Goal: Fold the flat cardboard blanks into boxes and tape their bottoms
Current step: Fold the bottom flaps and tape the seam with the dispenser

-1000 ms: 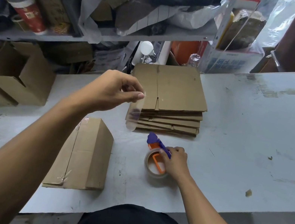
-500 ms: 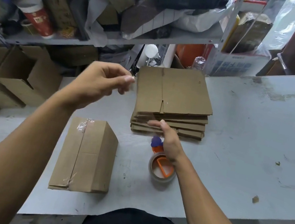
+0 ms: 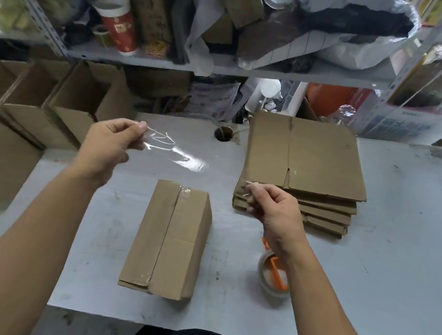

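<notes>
Fingers of both hands are pinched on a strip of clear tape [image 3: 175, 153]: the left hand [image 3: 108, 144] holds one end between thumb and fingertips, the right hand [image 3: 275, 206] nips the other, and the strip hangs stretched in the air above the folded box [image 3: 171, 238]. That box is my landmark; it lies on the grey table [image 3: 390, 256] with its taped seam up, crinkled tape showing at both ends of the seam. Left of it stand finished open boxes [image 3: 16, 113]. Right of it and further back lies the stack of flat blanks [image 3: 303, 164], and right of it and nearer sits the tape dispenser [image 3: 274, 277], partly hidden by the right forearm. I judge the tape to be nearly weightless, limp and sticky, quick to curl and cling to itself, so holding it only by the very ends and keeping it taut seems wise. The cardboard looks light and stiff, best held by its edges.
</notes>
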